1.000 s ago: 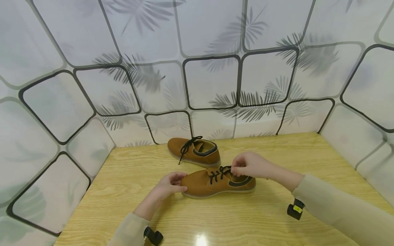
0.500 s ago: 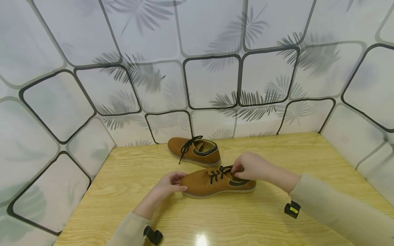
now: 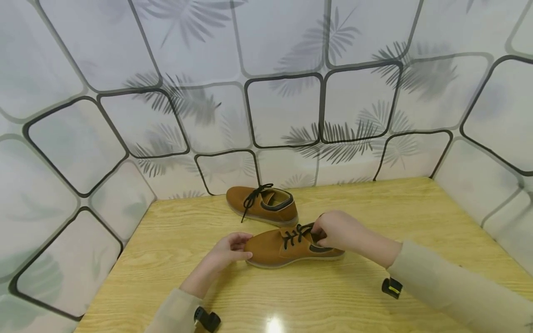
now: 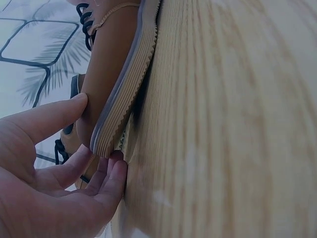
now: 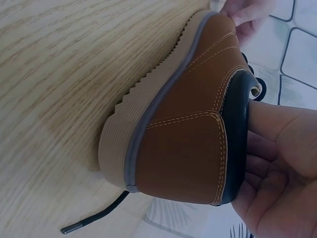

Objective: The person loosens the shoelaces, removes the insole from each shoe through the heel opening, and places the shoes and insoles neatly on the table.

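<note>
Have near shoe (image 3: 293,250) on table (image 3: 329,296), gripped at toe (image 3: 259,249) by left hand (image 3: 229,249), with right hand (image 3: 339,232) partly inside, can't tell if gripping; expect light, stiff-soled, soft-topped, so hold by toe and heel (image 5: 178,168).

Nearest you, the brown leather-look shoe (image 3: 268,247) showed pale stitching (image 5: 178,120), black cord laces (image 3: 287,240), a near-black padded collar (image 5: 236,139) and a finely ridged tan sole (image 5: 115,153) with a grey band (image 5: 132,158). The far brown lace-up shoe (image 3: 240,196) carried black laces (image 3: 251,200) and a dark collar (image 3: 276,207). Your yellow wooden table (image 3: 250,296) had streaked grain; the pale far backdrop (image 3: 287,113) bore rounded black and grey outlines with grey fronds. Your fabric sleeves (image 3: 449,282) were cream, your boxy wrist cameras (image 3: 208,320) black, the right marked yellow.
</note>
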`<state>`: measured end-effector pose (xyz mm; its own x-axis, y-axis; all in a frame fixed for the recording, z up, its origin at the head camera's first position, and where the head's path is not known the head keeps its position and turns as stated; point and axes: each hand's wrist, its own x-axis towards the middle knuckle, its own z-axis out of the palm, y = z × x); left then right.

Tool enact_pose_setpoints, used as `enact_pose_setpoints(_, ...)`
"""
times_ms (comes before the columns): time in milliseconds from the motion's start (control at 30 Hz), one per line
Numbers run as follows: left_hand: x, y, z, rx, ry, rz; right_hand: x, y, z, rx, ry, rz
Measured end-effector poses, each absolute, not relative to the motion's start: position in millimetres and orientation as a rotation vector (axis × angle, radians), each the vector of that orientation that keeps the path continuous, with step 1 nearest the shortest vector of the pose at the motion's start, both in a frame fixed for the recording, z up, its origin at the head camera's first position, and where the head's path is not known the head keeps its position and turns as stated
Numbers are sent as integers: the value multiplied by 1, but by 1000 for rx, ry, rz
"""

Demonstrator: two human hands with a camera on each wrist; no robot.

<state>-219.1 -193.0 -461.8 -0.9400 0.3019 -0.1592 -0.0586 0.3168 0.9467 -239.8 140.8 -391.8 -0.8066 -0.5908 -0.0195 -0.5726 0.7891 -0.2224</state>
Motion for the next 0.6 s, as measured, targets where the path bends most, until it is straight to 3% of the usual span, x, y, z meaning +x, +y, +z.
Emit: enact_pose_setpoints(600,-220,-193,-462,206,2328,1633,-242,132,-391,-978,2850,-114)
